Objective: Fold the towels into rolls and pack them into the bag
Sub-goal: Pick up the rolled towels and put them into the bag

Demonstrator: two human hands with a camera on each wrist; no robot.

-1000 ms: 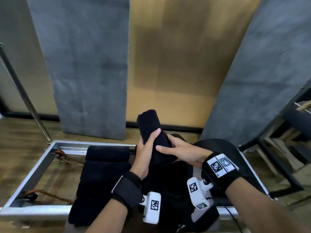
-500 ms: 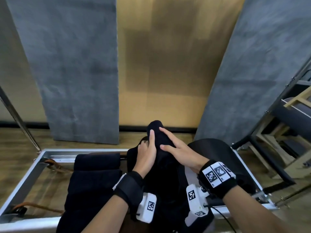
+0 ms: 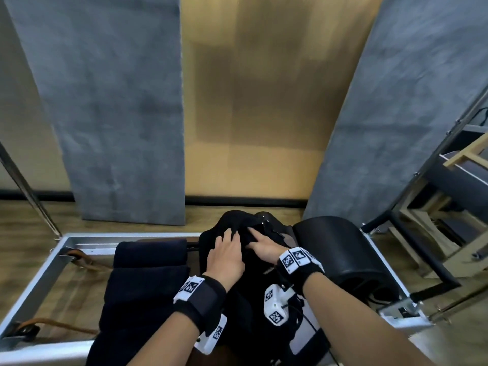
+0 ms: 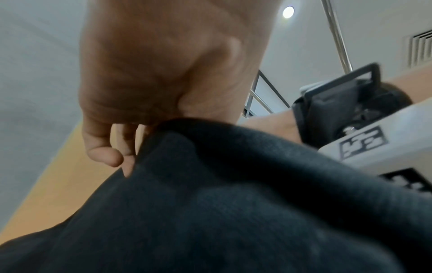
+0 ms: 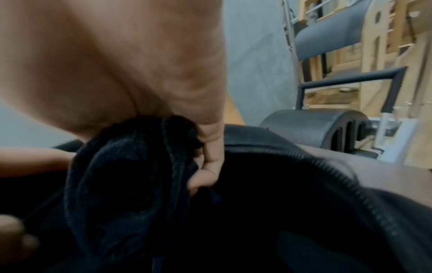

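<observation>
A black rolled towel [image 3: 239, 220] stands upright in the mouth of the black bag [image 3: 266, 294], only its top showing. My left hand [image 3: 228, 237] lies over the towel's near side, fingers curled round the dark cloth [image 4: 210, 203]. From the right, my right hand [image 3: 254, 240] pinches the roll's end [image 5: 128, 184] with bent fingers [image 5: 211, 166], just inside the bag's zipper rim [image 5: 339, 177]. To the left another rolled towel [image 3: 150, 250] lies across the frame, with a stack of folded black towels [image 3: 142, 307] in front of it.
A silver metal frame [image 3: 42, 276] surrounds the work area, with brown straps [image 3: 52, 323] inside it on the left. A black padded arc barrel [image 3: 340, 252] sits close to the bag's right. Grey mats [image 3: 118, 114] lean on the wall behind; wooden equipment [image 3: 454, 207] stands far right.
The rolled towel has gone down into the bag; a second ago it stood well above the opening. Both hands followed it downward and now sit at the bag's mouth.
</observation>
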